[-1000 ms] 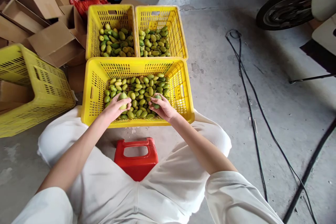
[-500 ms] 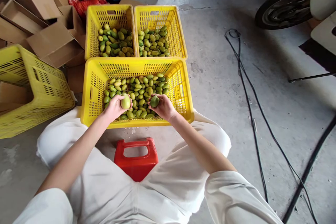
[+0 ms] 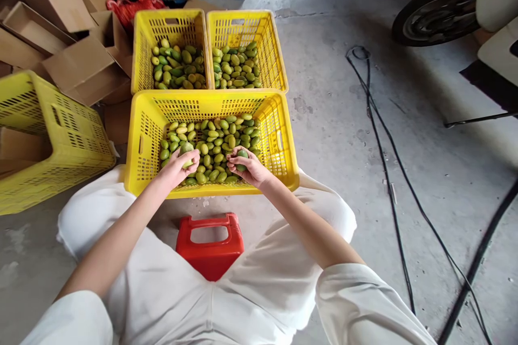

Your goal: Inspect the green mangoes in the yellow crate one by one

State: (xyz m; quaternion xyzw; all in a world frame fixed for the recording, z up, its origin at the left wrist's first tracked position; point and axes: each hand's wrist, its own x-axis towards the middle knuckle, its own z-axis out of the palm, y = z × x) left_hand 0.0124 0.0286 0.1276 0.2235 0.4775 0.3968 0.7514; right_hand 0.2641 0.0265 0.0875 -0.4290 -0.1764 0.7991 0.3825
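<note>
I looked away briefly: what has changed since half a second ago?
The lighter green fruit in the left hand shifted leftward, the dark green fruit in the right hand rightward; each is more covered now. Neither was let go. The yellow crates stayed put.

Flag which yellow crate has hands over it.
The wide front crate: left hand and right hand each hold fruit over it. No hand is over the back-left crate, back-right crate or far-left crate.

Cardboard boxes (image 3: 81, 69) beside a red bag (image 3: 133, 7), black cables (image 3: 368, 94) on the grey floor (image 3: 327, 135), a wheel (image 3: 436, 17)
</note>
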